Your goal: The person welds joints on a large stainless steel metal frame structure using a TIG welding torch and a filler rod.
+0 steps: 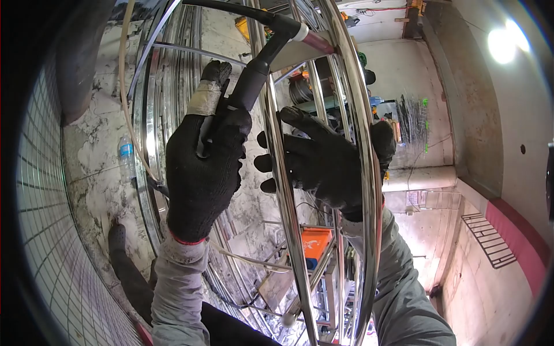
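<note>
My left hand (202,167), in a black knit glove with grey tape around one finger, is closed on the black handle of a TIG welding torch (251,81). The torch's reddish nozzle (318,44) points right and ends close by a shiny metal tube (352,75). That tube and a second polished tube (281,179) run lengthwise in front of me, with a plate (291,56) between them near the top. My right hand (323,161), also black-gloved, reaches behind both tubes with its fingers spread. The tubes cover parts of it.
Long metal bars (173,75) lie along the floor on the left, beside a water bottle (126,153) and a pale hose (123,63). An orange box (315,245) sits below the tubes. Wire mesh (52,230) curves along the left edge. A bright lamp (502,46) shines upper right.
</note>
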Demonstrator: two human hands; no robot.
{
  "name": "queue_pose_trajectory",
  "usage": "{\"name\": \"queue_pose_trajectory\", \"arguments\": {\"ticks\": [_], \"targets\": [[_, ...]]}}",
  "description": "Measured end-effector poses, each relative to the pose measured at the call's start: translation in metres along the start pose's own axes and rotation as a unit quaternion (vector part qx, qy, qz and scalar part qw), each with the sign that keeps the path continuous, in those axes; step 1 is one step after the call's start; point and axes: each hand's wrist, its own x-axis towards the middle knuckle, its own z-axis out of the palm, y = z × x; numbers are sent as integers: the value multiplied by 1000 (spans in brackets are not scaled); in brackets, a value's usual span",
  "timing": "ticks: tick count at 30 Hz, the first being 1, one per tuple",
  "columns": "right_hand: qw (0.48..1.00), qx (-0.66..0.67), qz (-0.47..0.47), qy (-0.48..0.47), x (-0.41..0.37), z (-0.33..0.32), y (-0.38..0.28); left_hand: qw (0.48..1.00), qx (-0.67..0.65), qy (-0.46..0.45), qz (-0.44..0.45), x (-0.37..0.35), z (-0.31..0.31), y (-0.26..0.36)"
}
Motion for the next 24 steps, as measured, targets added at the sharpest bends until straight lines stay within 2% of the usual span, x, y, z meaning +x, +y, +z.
{"name": "queue_pose_trajectory", "arguments": {"ticks": [2,5,7,12,14,18,20,24], "targets": [[1000,-4,-1,0,0,2,0,1000,-12,2,11,-1,1,1],[1000,-2,-4,-9,1,-5,2,1000,8,-2,-21,-3,4,6],[1000,8,-5,-20,3,-11,3,995,5,27,93,-2,9,2],[1000,13,-4,-21,3,-17,5,996,-18,20,81,-2,10,-4],[1000,12,-6,-19,3,-17,6,994,-31,17,104,0,9,-8],[1000,13,-6,-14,1,-14,4,997,1,9,72,-3,5,-7],[1000,-2,-5,-22,1,-5,0,1000,13,3,11,-5,5,5],[1000,2,0,-16,1,-5,0,999,6,15,34,-3,5,1]]}}
